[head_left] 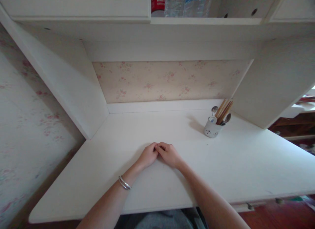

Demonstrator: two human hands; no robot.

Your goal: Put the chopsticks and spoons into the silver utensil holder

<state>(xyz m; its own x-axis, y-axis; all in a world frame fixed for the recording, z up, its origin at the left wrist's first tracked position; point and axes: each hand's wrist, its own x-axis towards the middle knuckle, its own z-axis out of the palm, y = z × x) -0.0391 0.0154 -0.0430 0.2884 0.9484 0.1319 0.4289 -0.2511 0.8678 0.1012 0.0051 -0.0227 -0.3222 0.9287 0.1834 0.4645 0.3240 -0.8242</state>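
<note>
My left hand (148, 155) and my right hand (169, 155) rest together on the white desk (157, 189), touching at the fingertips and thumbs. Both have curled, closed fingers, partly hidden under the knuckles, and I see no object in either. Two silver bangles (124, 183) circle my left wrist. Beyond my right hand, apart from it, stands a white holder with punched holes (211, 130). Wooden chopsticks (224, 111) and several spoons lean upright in it.
White side panels (69, 78) flank the desk, with floral wallpaper (162, 81) behind. An overhead shelf (206, 21) holds a red can or bottle (157, 2) and clear plastic bottles (187, 5). The desk's front edge lies close to my body.
</note>
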